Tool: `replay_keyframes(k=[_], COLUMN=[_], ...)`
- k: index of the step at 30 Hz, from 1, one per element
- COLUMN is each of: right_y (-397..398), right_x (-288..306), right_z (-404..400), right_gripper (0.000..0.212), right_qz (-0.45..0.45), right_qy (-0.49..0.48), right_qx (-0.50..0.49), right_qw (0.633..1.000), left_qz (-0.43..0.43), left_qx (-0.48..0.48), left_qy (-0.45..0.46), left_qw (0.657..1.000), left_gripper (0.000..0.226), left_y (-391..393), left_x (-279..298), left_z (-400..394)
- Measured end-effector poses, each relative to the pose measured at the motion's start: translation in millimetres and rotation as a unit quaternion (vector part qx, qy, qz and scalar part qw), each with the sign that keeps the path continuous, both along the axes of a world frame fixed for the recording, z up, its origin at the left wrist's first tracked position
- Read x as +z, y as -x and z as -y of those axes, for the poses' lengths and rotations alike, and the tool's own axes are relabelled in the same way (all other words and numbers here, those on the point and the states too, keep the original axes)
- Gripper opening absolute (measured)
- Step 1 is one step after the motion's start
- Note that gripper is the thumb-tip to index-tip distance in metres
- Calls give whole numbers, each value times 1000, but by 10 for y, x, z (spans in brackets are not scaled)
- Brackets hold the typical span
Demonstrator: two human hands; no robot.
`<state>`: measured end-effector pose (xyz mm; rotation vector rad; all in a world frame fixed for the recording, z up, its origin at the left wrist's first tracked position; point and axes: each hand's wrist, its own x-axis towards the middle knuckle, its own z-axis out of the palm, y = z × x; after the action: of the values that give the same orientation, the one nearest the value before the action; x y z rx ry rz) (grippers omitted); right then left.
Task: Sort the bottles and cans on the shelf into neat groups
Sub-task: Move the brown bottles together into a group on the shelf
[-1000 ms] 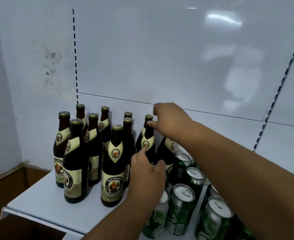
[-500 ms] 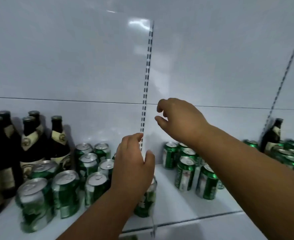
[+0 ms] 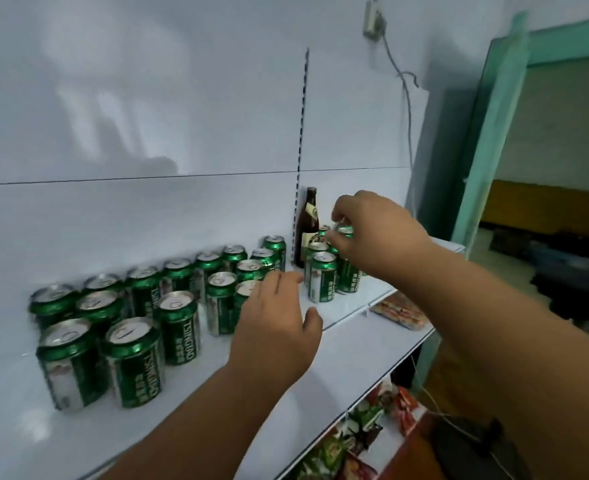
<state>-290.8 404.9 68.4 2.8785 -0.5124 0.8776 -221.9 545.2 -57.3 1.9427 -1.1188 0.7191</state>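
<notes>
Several green Tsingtao cans (image 3: 178, 327) stand in loose rows on the white shelf (image 3: 352, 344), from the near left to the middle. A smaller cluster of green cans (image 3: 322, 277) stands farther right, beside a single brown bottle (image 3: 307, 230) at the back wall. My right hand (image 3: 376, 233) reaches over that cluster, its fingers and thumb curled round the top of one green can (image 3: 348, 271). My left hand (image 3: 275, 320) hovers with relaxed, spread fingers over the right end of the big can group, holding nothing and partly hiding a can.
The shelf's front edge runs diagonally to the lower right. Snack packets (image 3: 359, 427) fill a lower shelf, and a red package (image 3: 400, 311) lies below the shelf's right end. A green door frame (image 3: 487, 133) and a hanging cable (image 3: 407, 98) are at the right.
My view has swung right along the shelf, away from the brown bottle group. My right hand has reached the far can cluster and closed on a can top. The left hand followed, still holding nothing.
</notes>
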Motion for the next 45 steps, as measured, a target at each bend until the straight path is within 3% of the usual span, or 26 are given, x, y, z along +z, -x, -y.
replay_keyframes(k=[8, 15, 21, 28, 36, 40, 45], right_y=[-596, -1194, -1870, -2834, -3259, -3265, -3122], right_x=[-153, -148, -363, -296, -414, -434, -102], right_z=[1001, 1872, 2547, 3133, 3277, 3300, 3293], right_gripper=[29, 33, 39, 58, 32, 30, 29], right_qz=[-13, -42, -70, -82, -15, -19, 56], right_qy=[-27, -60, -74, -92, -164, -173, -198], right_qx=[-11, 18, 107, 224, 337, 355, 371], right_qw=[999, 997, 989, 967, 927, 919, 905], left_qz=[23, -46, -49, -129, -194, -318, -329], left_qx=[-20, 22, 114, 219, 297, 260, 287], left_qy=[-59, -72, -85, -105, -133, -103, -49], left_qw=[998, 996, 989, 962, 925, 906, 898], left_gripper=[39, 36, 32, 37, 40, 46, 77], left_y=[-664, -1113, -1535, -1834, -1925, -1964, -2061], left_x=[-99, 183, 140, 237, 235, 262, 236], left_z=[1091, 1857, 2401, 2888, 3217, 3314, 3357])
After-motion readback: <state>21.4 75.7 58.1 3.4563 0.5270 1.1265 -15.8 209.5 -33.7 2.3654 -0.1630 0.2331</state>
